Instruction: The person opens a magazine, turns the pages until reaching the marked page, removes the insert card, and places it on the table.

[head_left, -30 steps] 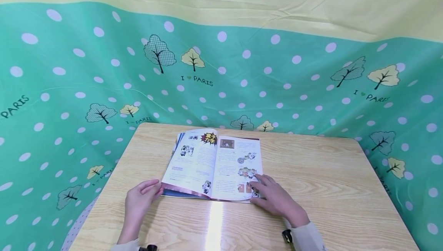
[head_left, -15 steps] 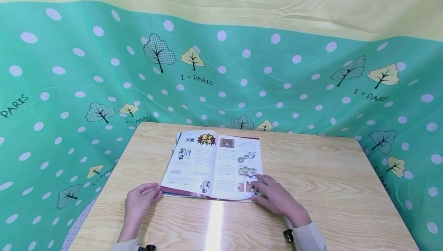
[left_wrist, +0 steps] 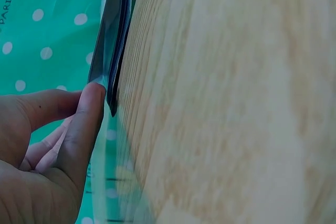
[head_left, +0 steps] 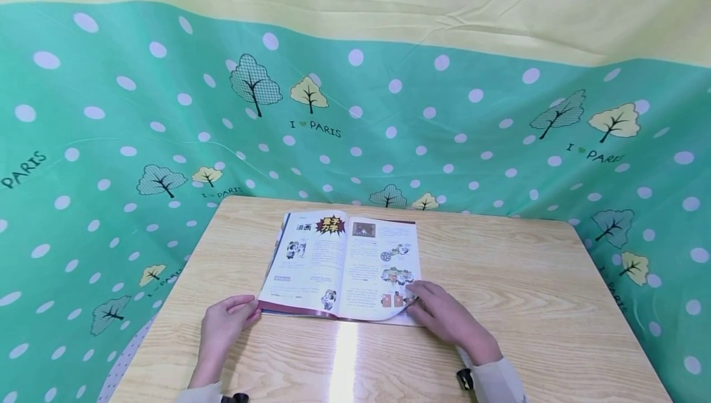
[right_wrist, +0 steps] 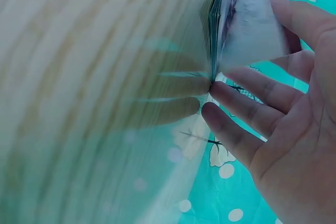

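Note:
An open magazine (head_left: 366, 267) with printed text and panda cartoons lies on the wooden table. At its lower left corner my left hand (head_left: 224, 326) pinches the page edges between thumb and fingers; the left wrist view shows the thumb against the magazine's corner (left_wrist: 111, 72). My right hand (head_left: 452, 319) is at the lower right corner, where the right page's corner curls up. In the right wrist view this lifted page (right_wrist: 257, 30) stands between the thumb and index finger of the right hand (right_wrist: 294, 114), with the other fingers spread near the lower pages.
The wooden table (head_left: 516, 292) extends to the right of the magazine and in front of it, with a bright light reflection near the front. A green dotted curtain (head_left: 416, 125) hangs close behind the table and at both sides.
The left page, raised and bowed one second ago, has settled flatter on the left side. My right fingers have drawn in, and the right page's lower corner now curls up.

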